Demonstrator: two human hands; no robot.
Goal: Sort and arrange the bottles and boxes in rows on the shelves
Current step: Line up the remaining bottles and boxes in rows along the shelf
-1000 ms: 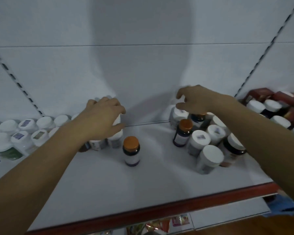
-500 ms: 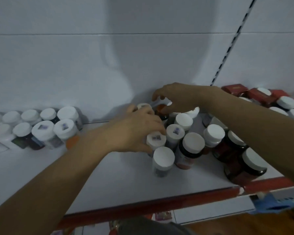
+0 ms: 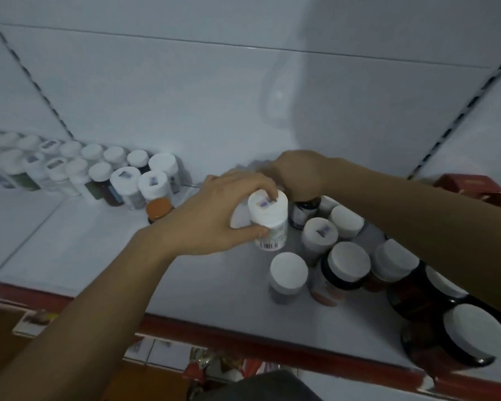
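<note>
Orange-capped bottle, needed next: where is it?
The orange-capped bottle stands left of centre in the head view, in front of the white-capped row, beside the left hand.

- There is one view only, from a camera worn on the person's head, near the shelf (image 3: 70, 241).
- It faces forward and steeply down, somewhat tilted, from above the shelf's red front edge (image 3: 243, 338) toward the white back panel (image 3: 214, 96).

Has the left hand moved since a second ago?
Yes. The left hand has gone right, from the left row of bottles to the right cluster, where it grips a white-capped bottle.
</note>
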